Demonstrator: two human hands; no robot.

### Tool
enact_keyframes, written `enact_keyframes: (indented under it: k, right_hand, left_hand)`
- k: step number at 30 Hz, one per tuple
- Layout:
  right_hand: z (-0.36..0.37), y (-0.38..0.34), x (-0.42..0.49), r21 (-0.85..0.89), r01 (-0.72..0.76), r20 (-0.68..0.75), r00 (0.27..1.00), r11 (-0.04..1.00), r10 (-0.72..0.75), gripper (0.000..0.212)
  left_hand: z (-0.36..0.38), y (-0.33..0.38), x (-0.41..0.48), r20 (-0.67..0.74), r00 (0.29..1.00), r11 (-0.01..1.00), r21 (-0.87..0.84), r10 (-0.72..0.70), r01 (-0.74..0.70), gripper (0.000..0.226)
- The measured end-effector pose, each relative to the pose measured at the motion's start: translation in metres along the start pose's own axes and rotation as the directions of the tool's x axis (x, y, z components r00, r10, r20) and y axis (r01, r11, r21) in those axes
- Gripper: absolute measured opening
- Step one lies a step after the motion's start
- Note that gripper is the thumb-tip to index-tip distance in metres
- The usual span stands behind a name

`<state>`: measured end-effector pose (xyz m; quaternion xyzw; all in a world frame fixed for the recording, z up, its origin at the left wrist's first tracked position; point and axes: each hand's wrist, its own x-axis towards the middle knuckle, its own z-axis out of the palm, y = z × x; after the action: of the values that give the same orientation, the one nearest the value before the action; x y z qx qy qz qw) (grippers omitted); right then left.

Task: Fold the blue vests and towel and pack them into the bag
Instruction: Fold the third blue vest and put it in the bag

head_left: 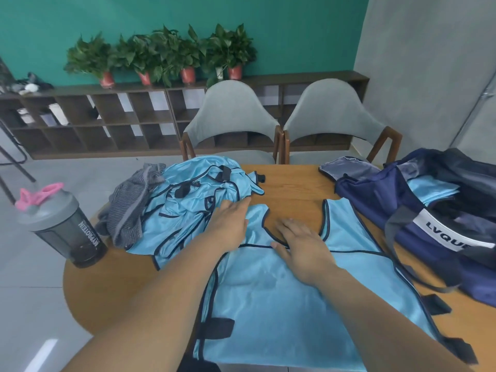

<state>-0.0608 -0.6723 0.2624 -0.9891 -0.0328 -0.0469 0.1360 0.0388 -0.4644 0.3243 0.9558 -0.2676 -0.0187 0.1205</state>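
Note:
A light blue vest [284,304] with dark trim lies spread flat on the wooden table [292,183] in front of me. My left hand [230,221] rests flat, fingers straight, on its left shoulder strap. My right hand [300,242] presses flat on the neckline. A crumpled heap of more blue vests [193,194] sits at the back left, with a grey striped towel [128,210] bunched against its left side. The navy bag [442,218] stands open at the right, with folded blue fabric [432,191] inside.
A grey shaker bottle [64,226] with a pink loop stands at the table's left edge. Two grey chairs [230,122] face the far side. Behind them a low dark shelf [80,119] carries potted plants [161,55].

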Motion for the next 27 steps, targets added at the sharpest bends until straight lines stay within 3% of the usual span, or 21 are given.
enact_keyframes:
  k: [4, 9, 11, 16, 22, 24, 27]
  right_hand:
    - [0.000, 0.002, 0.000, -0.021, -0.007, 0.009, 1.000, 1.000, 0.007, 0.064]
    - [0.001, 0.001, 0.000, -0.006, -0.019, -0.011, 1.000, 1.000, 0.019, 0.062]
    - [0.002, 0.002, 0.001, -0.021, -0.022, -0.022, 1.000, 1.000, 0.022, 0.064]
    - [0.006, 0.003, 0.002, -0.014, -0.028, -0.033, 0.999, 1.000, 0.028, 0.066]
    - [0.006, 0.002, 0.002, -0.007, -0.032, -0.028, 0.999, 0.999, 0.032, 0.066]
    - [0.005, 0.002, 0.002, -0.007, -0.031, -0.030, 0.999, 0.999, 0.031, 0.067]
    - [0.003, 0.002, 0.001, 0.006, -0.030, -0.030, 0.999, 1.000, 0.030, 0.065]
  left_hand:
    - [-0.009, 0.003, 0.031, 0.099, 0.995, 0.991, 0.131, -0.030, 0.017, 0.060]
    - [-0.028, -0.005, 0.057, 0.157, 0.984, 0.990, 0.122, -0.085, 0.066, 0.036]
    - [-0.039, -0.012, 0.063, 0.143, 0.988, 0.997, 0.043, -0.063, 0.057, 0.019]
    - [-0.068, -0.015, 0.069, 0.196, 0.979, 0.984, -0.178, 0.047, -0.011, 0.025]
    - [-0.097, -0.013, 0.076, 0.220, 0.975, 0.947, -0.318, 0.042, 0.031, 0.035]
    - [-0.101, -0.015, 0.078, 0.189, 0.980, 0.923, -0.385, 0.056, 0.022, 0.039]
    - [-0.093, -0.021, 0.081, 0.025, 0.999, 0.904, -0.426, 0.031, -0.017, 0.038]
